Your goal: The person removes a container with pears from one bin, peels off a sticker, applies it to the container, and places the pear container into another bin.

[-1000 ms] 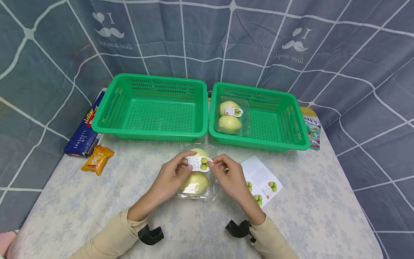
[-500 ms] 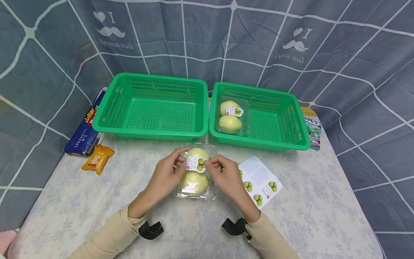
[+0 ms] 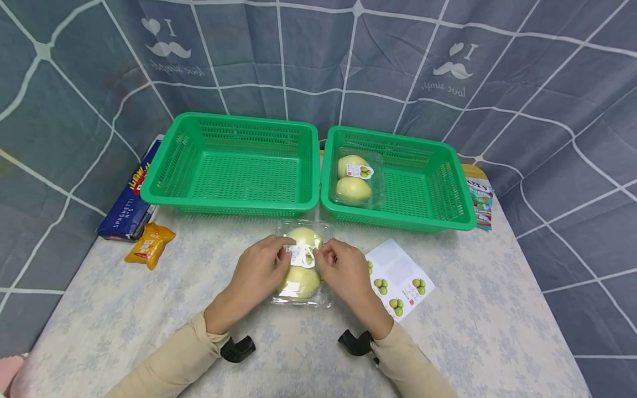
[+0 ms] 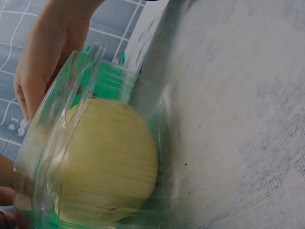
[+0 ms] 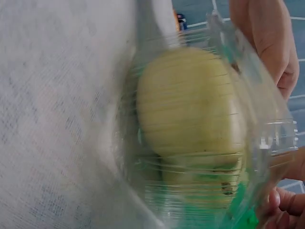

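Far to the left of our hands, at the tabletop (image 3: 124,309) edge, lie a spaghetti box (image 3: 128,203) and an orange packet (image 3: 150,244), well apart from the work and seemingly set aside.

Beyond our hands stand two green baskets side by side. The left basket (image 3: 174,166) is up and to the left of our left hand, open side up, so things can be dropped straight in.

Our left hand (image 3: 259,273) rests on the left side of the clear box (image 3: 323,298), its fingers curled over the lid, thumb and forefinger pinching the left end of the label (image 3: 299,255). We judge that this grip steadies the box while the label is laid flat.

The box sits on the tabletop directly between our two hands, with two pale fruits (image 3: 300,279) inside; the wrist views show one fruit (image 4: 107,162) filling the clear shell (image 5: 267,143).

Our right hand (image 3: 345,271) mirrors the left, fingertips pinching the label's right end against the lid, so the strip spans the top under even tension.

Just right of the right hand lies the sticker sheet (image 3: 400,276), within easy reach. Up and right, the right basket (image 3: 448,188) holds a second box (image 3: 355,179), already labelled.
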`<state>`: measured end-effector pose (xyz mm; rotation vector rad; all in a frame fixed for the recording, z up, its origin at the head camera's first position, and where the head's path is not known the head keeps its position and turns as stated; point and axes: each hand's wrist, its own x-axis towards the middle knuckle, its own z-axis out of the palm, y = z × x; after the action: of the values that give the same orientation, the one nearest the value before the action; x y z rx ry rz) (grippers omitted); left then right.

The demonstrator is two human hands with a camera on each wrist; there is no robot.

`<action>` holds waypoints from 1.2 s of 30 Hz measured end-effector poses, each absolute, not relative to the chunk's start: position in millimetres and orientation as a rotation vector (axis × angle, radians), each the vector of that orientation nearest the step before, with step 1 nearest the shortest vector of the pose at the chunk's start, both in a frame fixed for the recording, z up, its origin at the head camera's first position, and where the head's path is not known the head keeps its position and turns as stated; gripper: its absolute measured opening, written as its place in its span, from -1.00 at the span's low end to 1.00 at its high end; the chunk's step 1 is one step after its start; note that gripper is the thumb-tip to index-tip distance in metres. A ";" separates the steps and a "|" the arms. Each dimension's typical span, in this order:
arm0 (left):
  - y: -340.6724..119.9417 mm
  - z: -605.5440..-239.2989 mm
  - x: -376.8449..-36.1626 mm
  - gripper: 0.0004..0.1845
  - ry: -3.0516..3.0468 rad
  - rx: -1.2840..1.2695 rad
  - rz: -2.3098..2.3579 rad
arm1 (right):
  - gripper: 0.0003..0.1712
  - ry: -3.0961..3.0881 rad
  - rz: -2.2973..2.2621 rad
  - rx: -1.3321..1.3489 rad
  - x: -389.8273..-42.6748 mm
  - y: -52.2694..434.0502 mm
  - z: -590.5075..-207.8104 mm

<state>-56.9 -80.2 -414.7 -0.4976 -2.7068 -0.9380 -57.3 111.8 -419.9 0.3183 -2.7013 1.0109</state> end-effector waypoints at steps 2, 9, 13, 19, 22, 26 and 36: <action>-81.4 -415.1 -57.8 -0.77 -2.726 -0.495 -0.904 | -0.82 -2.702 0.940 0.333 -57.2 110.8 -419.7; -87.9 -411.8 -58.4 -0.72 -2.684 -0.488 -0.894 | -0.81 -2.639 0.845 0.304 -56.0 114.3 -412.9; -83.8 -411.1 -48.8 -0.53 -2.626 -0.688 -0.900 | -0.59 -2.672 0.756 0.586 -46.4 114.9 -409.4; -77.5 -424.6 -31.4 -0.21 -2.895 -0.873 -0.662 | -0.31 -3.012 0.475 0.939 -25.8 109.4 -421.2; -83.4 -433.1 -34.0 -0.17 -2.959 -0.864 -0.513 | -0.32 -3.042 0.417 0.883 -23.2 111.6 -429.4; -94.3 -437.6 -40.4 -0.19 -2.934 -0.890 -0.392 | -0.32 -3.034 0.465 0.701 -22.6 129.0 -433.0; -96.6 -444.5 -25.3 -0.19 -2.777 -0.969 -0.441 | -0.20 -2.926 0.621 0.823 -12.3 133.3 -432.0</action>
<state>-25.3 -96.6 -444.5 -0.9687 -2.7773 -0.4413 -12.3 133.3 -432.0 0.8233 -2.9259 0.6208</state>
